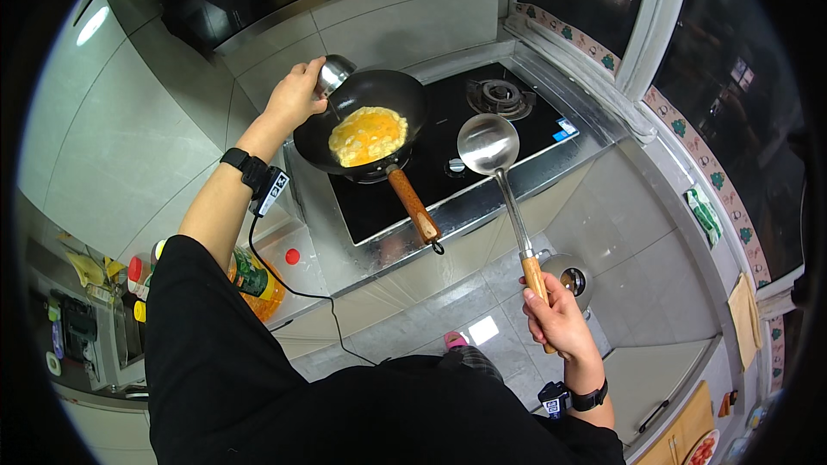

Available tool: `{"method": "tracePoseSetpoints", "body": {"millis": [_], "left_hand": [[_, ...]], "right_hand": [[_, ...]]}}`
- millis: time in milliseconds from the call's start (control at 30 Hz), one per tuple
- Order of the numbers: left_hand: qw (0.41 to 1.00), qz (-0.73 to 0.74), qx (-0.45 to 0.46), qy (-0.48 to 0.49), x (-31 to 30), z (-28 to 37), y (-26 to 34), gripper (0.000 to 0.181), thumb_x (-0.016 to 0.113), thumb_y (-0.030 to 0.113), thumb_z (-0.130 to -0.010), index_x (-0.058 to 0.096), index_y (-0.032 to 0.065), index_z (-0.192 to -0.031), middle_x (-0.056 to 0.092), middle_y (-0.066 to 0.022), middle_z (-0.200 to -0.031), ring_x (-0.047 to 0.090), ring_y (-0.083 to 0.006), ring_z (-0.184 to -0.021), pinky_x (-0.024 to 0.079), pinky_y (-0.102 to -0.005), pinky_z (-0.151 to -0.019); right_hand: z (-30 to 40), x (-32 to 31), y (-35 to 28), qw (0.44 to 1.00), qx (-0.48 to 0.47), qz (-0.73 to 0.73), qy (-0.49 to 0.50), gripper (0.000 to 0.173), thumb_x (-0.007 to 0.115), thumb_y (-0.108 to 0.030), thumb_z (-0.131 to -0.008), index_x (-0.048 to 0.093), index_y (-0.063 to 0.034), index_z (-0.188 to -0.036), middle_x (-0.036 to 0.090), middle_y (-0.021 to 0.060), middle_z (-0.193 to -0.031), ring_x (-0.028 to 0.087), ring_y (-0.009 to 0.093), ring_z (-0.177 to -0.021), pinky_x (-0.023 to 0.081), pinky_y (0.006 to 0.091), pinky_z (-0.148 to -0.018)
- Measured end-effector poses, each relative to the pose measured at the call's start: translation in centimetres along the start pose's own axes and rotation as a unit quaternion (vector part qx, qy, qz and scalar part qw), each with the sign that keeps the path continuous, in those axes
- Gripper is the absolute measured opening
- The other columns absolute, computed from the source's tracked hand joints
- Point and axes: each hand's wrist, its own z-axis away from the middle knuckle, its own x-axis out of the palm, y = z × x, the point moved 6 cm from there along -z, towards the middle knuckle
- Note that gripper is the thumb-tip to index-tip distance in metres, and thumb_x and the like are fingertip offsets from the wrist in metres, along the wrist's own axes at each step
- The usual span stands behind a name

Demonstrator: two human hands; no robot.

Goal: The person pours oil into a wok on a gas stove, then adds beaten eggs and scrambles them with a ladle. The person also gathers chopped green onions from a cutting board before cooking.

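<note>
A black wok (407,93) with a wooden handle sits over the left burner of a black glass gas hob (433,155). Beaten egg (368,135) lies in it as a round yellow sheet, paler and set at its rim. My left hand (296,93) grips a small metal bowl (334,74), tilted over the wok's far left edge; its inside is hidden. In my right hand (555,316) is the wooden handle of a steel ladle (489,144). The ladle's round head is over the hob, right of the wok and apart from it.
The right burner (501,97) carries no pan. Left of the hob stand a large bottle of orange-yellow liquid (261,290) and several capped bottles. A cable hangs from my left wrist device (268,190). A windowsill with a green packet (703,216) curves along the right; a wooden board (685,433) lies lower right.
</note>
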Motion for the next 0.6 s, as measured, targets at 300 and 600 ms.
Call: {"method": "tracePoseSetpoints", "body": {"millis": [300,600], "left_hand": [[1.0,0.001,-0.007,-0.009,0.16,-0.07,-0.22,0.071,0.071,0.008,-0.063,0.039,0.007,-0.126,0.053,-0.0178,-0.107,0.055,-0.0333,-0.096,0.046,-0.037,-0.083],[1.0,0.004,-0.006,-0.012,0.07,-0.03,0.07,0.07,0.07,0.008,-0.064,0.039,0.0072,-0.127,0.053,-0.0176,-0.107,0.054,-0.0333,-0.097,0.046,-0.0374,-0.083]], "right_hand": [[-0.09,-0.06,-0.02,1.0,0.002,0.0,-0.001,0.023,0.049,-0.016,-0.091,0.044,-0.002,-0.109,0.043,-0.0017,-0.062,0.037,0.004,-0.038,0.03,0.0189,-0.034],[-0.08,-0.1,-0.12,1.0,0.002,0.006,-0.001,0.024,0.05,-0.016,-0.091,0.044,-0.0015,-0.109,0.042,-0.0023,-0.061,0.037,0.004,-0.037,0.029,0.0187,-0.034]]}}
